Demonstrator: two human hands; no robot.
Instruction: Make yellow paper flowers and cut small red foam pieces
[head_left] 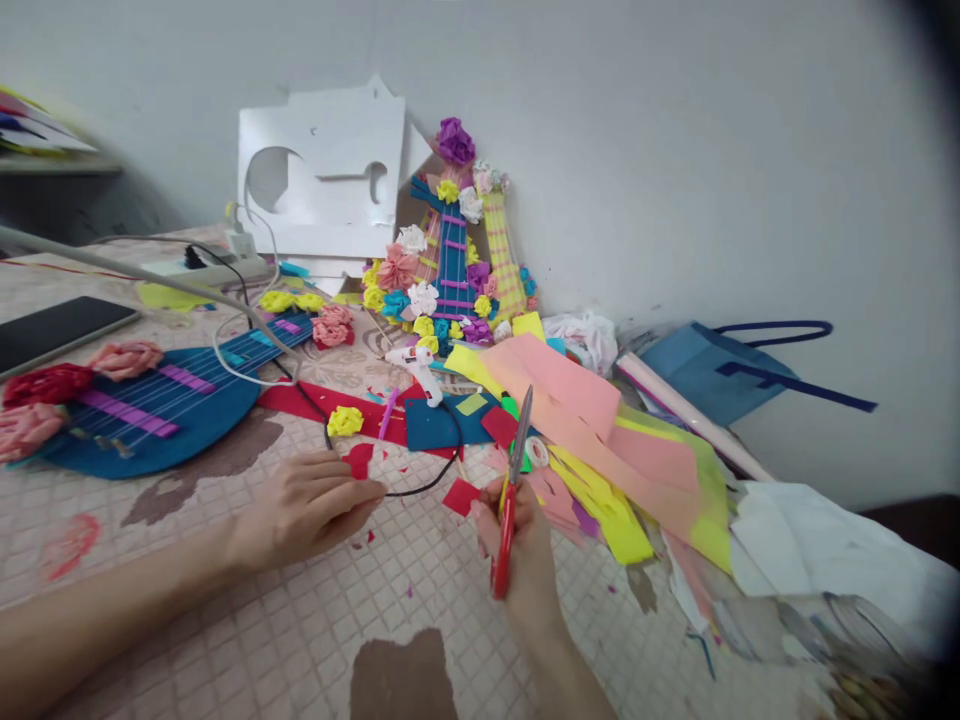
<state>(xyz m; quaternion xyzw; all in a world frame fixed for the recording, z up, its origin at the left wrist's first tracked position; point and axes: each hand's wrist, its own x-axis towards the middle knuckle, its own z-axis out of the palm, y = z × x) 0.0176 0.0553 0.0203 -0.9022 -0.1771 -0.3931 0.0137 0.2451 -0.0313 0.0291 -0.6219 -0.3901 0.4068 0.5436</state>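
Observation:
My right hand is closed around red-handled scissors, their blades together and pointing up and away from me. Palm down over the table, my left hand has its fingers curled together; whatever they may hold is hidden. Just beyond its fingers lies a red paper scrap, with a yellow paper flower further back. A square red piece rests between the hands. The white glue gun lies on a dark blue sheet, its black cord passing close to my left fingertips.
At left lies a blue paper guitar with paper roses, near a phone. Flower-covered guitars and white cut-out board lean against the wall. Pink and yellow paper, a blue bag and a clear jar occupy the right.

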